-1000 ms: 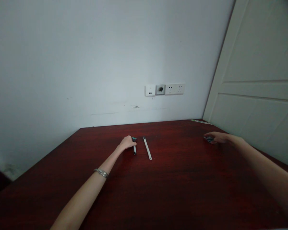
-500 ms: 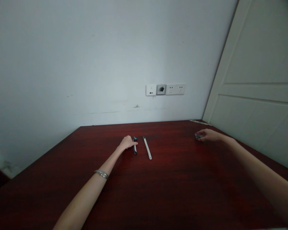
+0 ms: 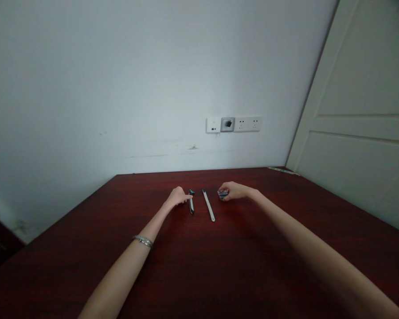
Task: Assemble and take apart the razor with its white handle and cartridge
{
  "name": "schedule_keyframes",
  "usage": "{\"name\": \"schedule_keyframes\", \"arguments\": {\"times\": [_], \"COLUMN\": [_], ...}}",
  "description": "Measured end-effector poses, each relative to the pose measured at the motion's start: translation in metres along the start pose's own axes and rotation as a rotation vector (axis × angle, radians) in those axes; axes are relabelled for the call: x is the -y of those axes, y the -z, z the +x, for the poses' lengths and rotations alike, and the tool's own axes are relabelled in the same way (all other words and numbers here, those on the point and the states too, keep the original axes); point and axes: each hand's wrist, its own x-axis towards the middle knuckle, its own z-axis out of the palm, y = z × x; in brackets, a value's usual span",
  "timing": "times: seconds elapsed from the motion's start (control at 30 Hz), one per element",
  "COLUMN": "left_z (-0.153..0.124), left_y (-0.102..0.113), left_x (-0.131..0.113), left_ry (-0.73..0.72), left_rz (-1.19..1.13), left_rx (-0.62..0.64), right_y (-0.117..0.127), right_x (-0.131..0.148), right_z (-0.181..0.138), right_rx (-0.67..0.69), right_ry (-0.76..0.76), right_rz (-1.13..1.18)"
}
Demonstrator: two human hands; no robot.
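Note:
My left hand [image 3: 177,196] rests on the dark red table [image 3: 239,261], its fingers curled with the forefinger touching a small dark razor [image 3: 191,204] that lies flat. Just right of that lies a long thin white stick [image 3: 208,205]. My right hand [image 3: 234,190] is closed round a small dark object with red and blue on it [image 3: 223,193], held low over the table just right of the white stick's far end. A metal bracelet [image 3: 142,240] circles my left wrist.
A white wall stands behind the table with a row of sockets [image 3: 233,124]. A pale panelled door [image 3: 365,133] runs along the right side. A thin strip [image 3: 282,170] lies at the table's far right corner.
My right hand has carried the small dark object leftward from the table's far right side to beside the white stick. My left hand stays at the razor.

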Motion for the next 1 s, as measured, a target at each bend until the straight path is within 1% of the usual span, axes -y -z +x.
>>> {"name": "schedule_keyframes", "arguments": {"times": [0.1,0.23,0.53,0.73,0.9,1.0], "left_z": [0.0,0.001,-0.002,0.0,0.001,0.002], "left_y": [0.002,0.003,0.005,0.004,0.005,0.006], "left_x": [0.003,0.003,0.002,0.004,0.004,0.008], "left_ry": [0.002,0.017,0.018,0.025,0.051,0.078], "left_rz": [-0.009,-0.017,-0.025,-0.022,-0.032,-0.035], "left_rx": [0.008,0.006,0.0,-0.004,-0.019,-0.027], "right_y": [-0.01,-0.017,-0.018,-0.019,-0.018,-0.015], "right_x": [0.006,0.012,0.019,0.017,0.008,0.0], "right_z": [0.012,0.02,0.018,0.017,0.011,0.005], "right_rx": [0.017,0.026,0.023,0.047,-0.006,-0.107], "right_ry": [0.002,0.033,0.007,0.054,-0.017,-0.1], "right_rz": [0.016,0.011,-0.02,-0.049,0.015,0.038]}}
